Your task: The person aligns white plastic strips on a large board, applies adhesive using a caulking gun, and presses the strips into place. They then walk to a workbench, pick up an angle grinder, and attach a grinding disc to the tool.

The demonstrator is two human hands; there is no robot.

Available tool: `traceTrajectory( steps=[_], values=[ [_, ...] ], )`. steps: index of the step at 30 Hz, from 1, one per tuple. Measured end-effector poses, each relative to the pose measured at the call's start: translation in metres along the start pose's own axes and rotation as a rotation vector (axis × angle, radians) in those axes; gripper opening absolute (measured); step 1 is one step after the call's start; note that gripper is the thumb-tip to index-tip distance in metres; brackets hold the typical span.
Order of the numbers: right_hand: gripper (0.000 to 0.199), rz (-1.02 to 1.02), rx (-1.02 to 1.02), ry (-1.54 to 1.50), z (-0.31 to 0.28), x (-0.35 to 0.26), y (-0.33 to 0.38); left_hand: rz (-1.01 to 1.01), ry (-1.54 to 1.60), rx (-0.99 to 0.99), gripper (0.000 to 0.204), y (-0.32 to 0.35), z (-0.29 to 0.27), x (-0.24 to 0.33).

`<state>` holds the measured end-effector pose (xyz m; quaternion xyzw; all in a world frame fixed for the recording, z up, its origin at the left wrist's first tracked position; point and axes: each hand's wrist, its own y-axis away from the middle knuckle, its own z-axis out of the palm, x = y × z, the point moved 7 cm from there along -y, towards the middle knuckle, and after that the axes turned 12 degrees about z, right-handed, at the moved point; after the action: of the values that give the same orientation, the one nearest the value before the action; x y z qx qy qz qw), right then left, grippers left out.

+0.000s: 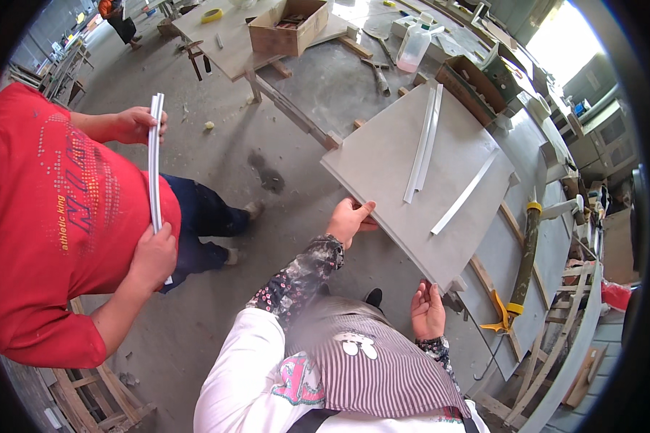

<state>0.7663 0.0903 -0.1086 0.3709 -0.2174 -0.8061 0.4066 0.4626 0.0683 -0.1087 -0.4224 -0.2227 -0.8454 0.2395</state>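
Your left hand point(347, 221) is clamped on the near edge of the panel point(379, 155), thumb above. Your right hand point(428, 312) sits by the corner, fingers half curled up against the edge; you can't tell if they grip. The panel lies flat, just ahead of both hands, with 3 strips point(464, 192) loose on top, past your fingertips. It looks stiff and probably heavy, with edges that may chip, so hold it by 2 well-spaced points, palms under. The strips look light and likely slide if you tilt it. Beyond your right hand lies a caulking gun point(525, 256); off your left, a co-worker point(72, 238) holds strips.
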Motion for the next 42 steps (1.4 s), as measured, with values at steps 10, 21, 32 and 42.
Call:
traceTrajectory(
  steps=[10, 21, 32, 42],
  values=[
    [0.019, -0.036, 0.012, 0.021, -0.008, -0.004, -0.012, -0.112, -0.249, -0.146, 0.038, -0.014, -0.003, 0.002],
    [0.025, 0.208, -0.097, -0.203, 0.015, -0.026, 0.002, 0.054, -0.041, -0.034, 0.035, -0.023, -0.024, 0.014],
    [0.023, 0.087, 0.155, 0.146, -0.018, -0.049, 0.033, 0.484, -0.123, 0.147, 0.105, -0.025, -0.057, 0.035],
    [0.037, 0.068, 0.088, 0.259, 0.012, -0.033, 0.048, 0.567, -0.379, 0.108, 0.097, -0.032, -0.063, 0.051]
  ],
)
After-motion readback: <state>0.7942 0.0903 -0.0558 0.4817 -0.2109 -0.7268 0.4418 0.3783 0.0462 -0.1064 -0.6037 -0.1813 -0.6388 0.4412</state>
